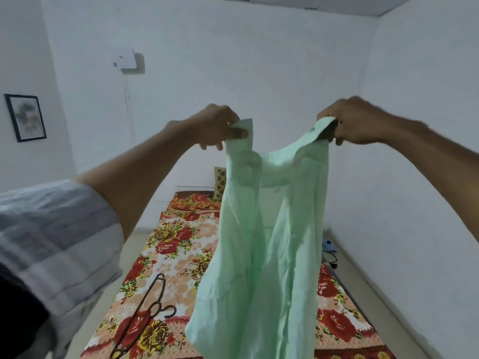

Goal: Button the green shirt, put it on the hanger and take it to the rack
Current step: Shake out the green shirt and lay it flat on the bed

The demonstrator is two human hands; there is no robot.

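Note:
The pale green shirt (261,255) hangs in the air in front of me, open down the front, its two halves spread apart. My left hand (217,128) pinches the left collar end. My right hand (355,123) grips the right collar end at the same height. The shirt's lower part drapes down over the mattress. A dark hanger (145,312) lies on the floral sheet at the lower left, below my left arm and apart from the shirt.
A low mattress with a red and yellow floral sheet (171,244) runs away from me to a patterned cushion (220,182) at the far wall. A blue object and a black cable (329,251) lie on the floor at the right. White walls close in on three sides.

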